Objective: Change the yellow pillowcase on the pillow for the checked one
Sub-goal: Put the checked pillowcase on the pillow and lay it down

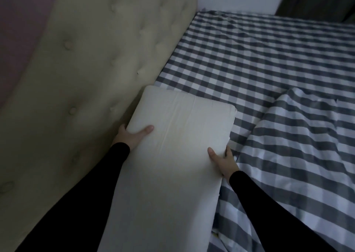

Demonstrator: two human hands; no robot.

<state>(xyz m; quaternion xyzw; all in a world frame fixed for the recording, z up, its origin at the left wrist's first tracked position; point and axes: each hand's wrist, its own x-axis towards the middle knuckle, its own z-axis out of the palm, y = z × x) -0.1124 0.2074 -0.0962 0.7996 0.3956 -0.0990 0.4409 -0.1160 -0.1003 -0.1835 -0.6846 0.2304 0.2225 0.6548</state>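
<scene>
A long pillow (172,155) in a pale yellow case lies lengthwise along the headboard, on the near left part of the bed. My left hand (132,134) grips its left edge, thumb on top and fingers hidden underneath. My right hand (222,159) grips its right edge the same way. A crumpled grey-and-white checked fabric (299,146) lies on the bed to the right of the pillow; I cannot tell whether it is the checked pillowcase or a cover.
A cream tufted headboard (80,75) stands along the left. The bed carries a smaller-checked grey-and-white sheet (249,50) reaching to the far edge. A white wall and a dark curtain are beyond it.
</scene>
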